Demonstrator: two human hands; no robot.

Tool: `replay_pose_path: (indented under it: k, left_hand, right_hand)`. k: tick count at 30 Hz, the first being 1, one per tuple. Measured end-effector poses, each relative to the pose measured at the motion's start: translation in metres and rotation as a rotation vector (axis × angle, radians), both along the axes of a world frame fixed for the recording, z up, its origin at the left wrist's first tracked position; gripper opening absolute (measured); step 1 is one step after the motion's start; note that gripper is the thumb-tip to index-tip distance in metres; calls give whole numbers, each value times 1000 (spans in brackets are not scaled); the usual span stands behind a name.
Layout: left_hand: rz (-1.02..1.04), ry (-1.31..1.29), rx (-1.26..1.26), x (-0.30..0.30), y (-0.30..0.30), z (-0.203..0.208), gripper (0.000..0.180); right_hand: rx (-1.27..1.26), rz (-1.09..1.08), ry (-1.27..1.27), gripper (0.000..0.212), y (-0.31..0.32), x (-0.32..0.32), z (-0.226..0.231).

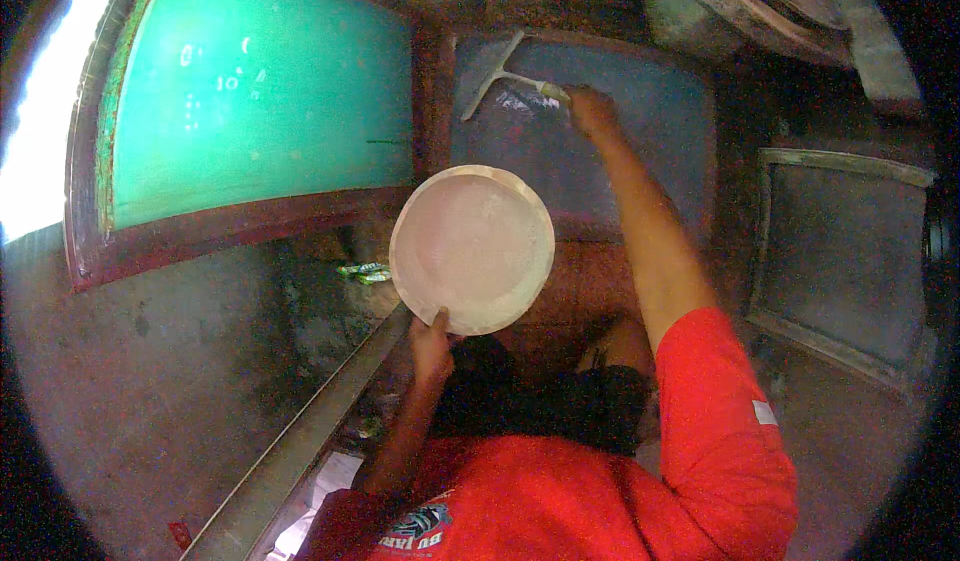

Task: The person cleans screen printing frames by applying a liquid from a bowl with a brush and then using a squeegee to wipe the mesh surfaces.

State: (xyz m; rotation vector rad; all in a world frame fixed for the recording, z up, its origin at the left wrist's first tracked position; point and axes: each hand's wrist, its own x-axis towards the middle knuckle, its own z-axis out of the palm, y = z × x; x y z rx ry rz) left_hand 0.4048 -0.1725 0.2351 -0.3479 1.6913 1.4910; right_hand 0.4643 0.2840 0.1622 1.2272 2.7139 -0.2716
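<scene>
My left hand (433, 349) grips the lower rim of a round, pale, shallow basin (472, 251), with the thumb over the edge. The basin's wide face is turned up toward me. My right hand (592, 111) is stretched forward and closed round the handle of a squeegee (497, 73). Its long pale blade lies at or just above the dark bluish panel (620, 161), near that panel's far left side; contact cannot be made out. A whitish patch shows on the panel beside the squeegee.
On the left stands a large green panel (270, 111) in a dark wooden frame. A grey framed screen (848, 251) leans at the right. A long narrow rail (310, 426) runs beside my left arm. Small green packets (365, 273) lie left of the basin. Round pale objects (770, 11) are at the far right.
</scene>
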Motion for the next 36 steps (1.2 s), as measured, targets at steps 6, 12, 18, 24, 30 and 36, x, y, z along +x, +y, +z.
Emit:
replay_pose_path:
  k: [6,12,18,24,30,36]
  left_hand:
    - [-27,-4,-96,-1,6,18,36]
    - [-11,-43,-99,-1,2,12,37]
    - [-78,-43,-87,-18,-5,-27,37]
    - [40,-107,-7,-18,21,-34,36]
    - [-78,28,-35,-22,11,-58,37]
    - [59,-63,-9,-29,16,-56,39]
  right_hand:
    - [-68,3,96,24,2,-25,20]
    - [-74,-54,-2,24,-4,-46,3]
    - [-138,-74,34,25,8,-5,-20]
    - [-25,-141,144,29,56,72,-57]
    - [-95,-430,3,27,68,110,-49]
    - [10,-414,-60,30,54,159,-44]
